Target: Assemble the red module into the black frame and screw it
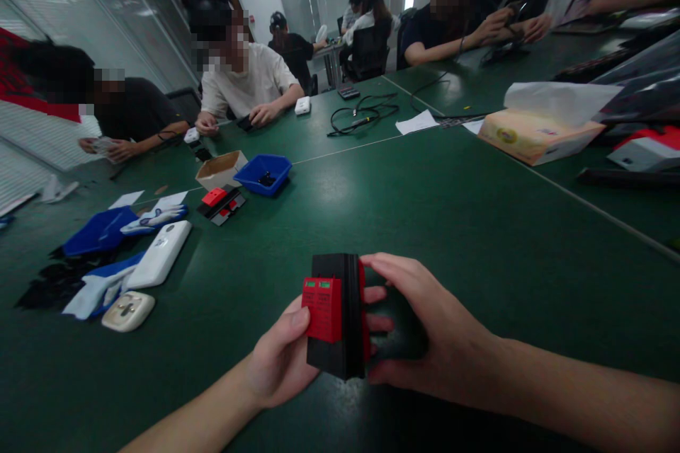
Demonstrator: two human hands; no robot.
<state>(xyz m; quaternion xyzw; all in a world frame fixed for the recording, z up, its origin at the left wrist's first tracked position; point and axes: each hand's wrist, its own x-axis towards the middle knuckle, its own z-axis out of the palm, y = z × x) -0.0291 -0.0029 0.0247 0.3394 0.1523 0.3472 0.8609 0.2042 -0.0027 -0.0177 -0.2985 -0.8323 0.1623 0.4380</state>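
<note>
A black-and-red surge protector [325, 354] is held upright over the green table in front of me. One red module with two small green windows sits on its left face; more red shows along its right edge. My left hand [281, 354] grips it from the left, thumb against the red module and fingers hidden behind. Curved around the right side, my right hand [425, 325] touches the top and bottom corners with forefinger and thumb, while its other fingers reach behind. A similar black-and-red unit [220, 207] lies farther off at the left.
Left on the table [451, 226] are blue bins [273, 187], a cardboard box [220, 170], gloves [154, 219], a white power bank-like case [161, 255] and a small white case [128, 311]. A tissue box [539, 134] and cables [366, 113] lie beyond. Several people sit around.
</note>
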